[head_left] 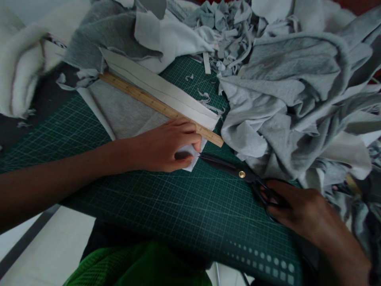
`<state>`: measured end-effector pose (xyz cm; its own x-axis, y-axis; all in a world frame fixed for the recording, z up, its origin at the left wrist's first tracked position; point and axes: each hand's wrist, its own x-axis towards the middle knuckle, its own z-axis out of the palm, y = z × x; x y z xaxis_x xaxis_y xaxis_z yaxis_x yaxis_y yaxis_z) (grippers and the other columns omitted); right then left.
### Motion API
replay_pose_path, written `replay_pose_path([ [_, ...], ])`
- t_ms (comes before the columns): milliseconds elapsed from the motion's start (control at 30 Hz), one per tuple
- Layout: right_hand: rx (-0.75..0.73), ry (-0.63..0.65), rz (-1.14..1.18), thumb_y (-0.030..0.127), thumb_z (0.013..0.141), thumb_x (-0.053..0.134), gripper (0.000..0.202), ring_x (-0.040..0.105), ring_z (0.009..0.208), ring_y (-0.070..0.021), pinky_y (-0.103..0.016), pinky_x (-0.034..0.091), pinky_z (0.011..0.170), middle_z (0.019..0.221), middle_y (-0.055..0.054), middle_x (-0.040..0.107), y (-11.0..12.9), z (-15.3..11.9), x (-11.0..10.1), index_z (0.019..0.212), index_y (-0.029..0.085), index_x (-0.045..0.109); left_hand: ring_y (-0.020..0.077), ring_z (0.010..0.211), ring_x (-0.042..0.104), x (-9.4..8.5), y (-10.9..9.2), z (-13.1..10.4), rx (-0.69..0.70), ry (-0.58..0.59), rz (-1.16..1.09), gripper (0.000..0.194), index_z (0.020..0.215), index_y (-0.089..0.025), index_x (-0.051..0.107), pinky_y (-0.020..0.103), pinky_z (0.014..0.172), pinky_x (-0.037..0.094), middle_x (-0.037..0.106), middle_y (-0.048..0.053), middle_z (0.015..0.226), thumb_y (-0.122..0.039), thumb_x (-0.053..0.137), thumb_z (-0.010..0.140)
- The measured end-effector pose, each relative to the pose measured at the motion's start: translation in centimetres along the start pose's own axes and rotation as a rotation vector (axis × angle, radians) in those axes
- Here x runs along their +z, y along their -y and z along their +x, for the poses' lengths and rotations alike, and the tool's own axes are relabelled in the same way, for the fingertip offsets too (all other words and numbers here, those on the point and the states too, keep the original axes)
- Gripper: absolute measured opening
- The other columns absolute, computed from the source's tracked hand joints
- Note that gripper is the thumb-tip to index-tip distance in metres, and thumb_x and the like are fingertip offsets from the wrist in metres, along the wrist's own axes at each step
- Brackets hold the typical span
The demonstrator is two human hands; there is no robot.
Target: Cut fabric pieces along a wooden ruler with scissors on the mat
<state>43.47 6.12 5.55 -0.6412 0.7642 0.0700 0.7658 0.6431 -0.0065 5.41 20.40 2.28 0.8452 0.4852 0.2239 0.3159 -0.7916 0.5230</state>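
My right hand (300,206) is closed around the handles of black scissors (226,166), whose tips touch the edge of a grey fabric piece (119,107) on the green cutting mat (178,206). At that edge my left hand (175,145) is bent over the fabric, thumb and fingers curled round its corner. Beside its knuckles a wooden ruler (149,100) lies diagonally across the grey fabric. A pale strip with a drawn line (166,89) runs along the ruler's far side.
A large heap of grey fabric (285,95) covers the right side. Grey and white cloth (113,35) lies at the back left, and small scraps (229,31) are piled at the back. Thin cut threads (208,99) sit on the mat near the strip.
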Motion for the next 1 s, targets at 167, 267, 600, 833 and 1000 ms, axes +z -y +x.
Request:
replay_pose_path([
  [167,-0.043,-0.006,-0.027,0.013,0.097,0.052,0.025,0.081,0.061,-0.0211,-0.026,0.060,0.053,0.085,-0.007,0.084,0.1,0.3,-0.3,0.114,0.014,0.070,0.0264,0.115,0.061,0.0,0.0,0.0,0.001,0.002,0.002,0.008,0.104,-0.020,0.068,0.038,0.109,0.043,0.067,0.007,0.108,-0.019,0.068,0.096],
  [267,-0.052,0.002,-0.017,0.012,0.098,0.053,0.026,0.082,0.063,-0.0226,-0.027,0.061,0.054,0.088,-0.010,0.085,0.1,0.0,-0.3,0.117,0.011,0.071,0.0267,0.116,0.061,0.0,0.0,0.0,0.000,0.003,0.006,0.008,0.103,-0.020,0.067,0.038,0.110,0.043,0.068,0.007,0.108,-0.019,0.068,0.095],
  [600,0.053,0.055,0.053,0.013,0.098,0.055,0.028,0.083,0.068,-0.0242,-0.029,0.061,0.056,0.092,-0.007,0.086,0.2,-1.0,0.1,0.119,0.017,0.073,0.0265,0.113,0.062,-0.1,-0.1,0.1,0.000,0.002,0.002,0.010,0.103,-0.021,0.068,0.038,0.108,0.044,0.069,0.007,0.108,-0.017,0.069,0.093],
  [833,0.074,0.039,0.064,0.012,0.098,0.056,0.029,0.085,0.073,-0.0248,-0.029,0.065,0.061,0.096,-0.008,0.087,0.0,-0.9,0.1,0.121,0.017,0.072,0.0264,0.113,0.062,-0.1,-0.1,0.1,-0.002,0.007,0.005,0.009,0.103,-0.020,0.069,0.038,0.106,0.044,0.069,0.007,0.108,-0.018,0.069,0.094],
  [1000,0.029,0.061,0.101,0.013,0.094,0.060,0.031,0.085,0.071,-0.0239,-0.027,0.065,0.059,0.096,-0.006,0.088,-0.6,-0.7,-0.1,0.122,0.019,0.072,0.0267,0.113,0.062,-0.1,-0.2,0.2,0.002,0.001,0.010,0.011,0.104,-0.021,0.068,0.038,0.108,0.044,0.069,0.007,0.107,-0.018,0.070,0.094],
])
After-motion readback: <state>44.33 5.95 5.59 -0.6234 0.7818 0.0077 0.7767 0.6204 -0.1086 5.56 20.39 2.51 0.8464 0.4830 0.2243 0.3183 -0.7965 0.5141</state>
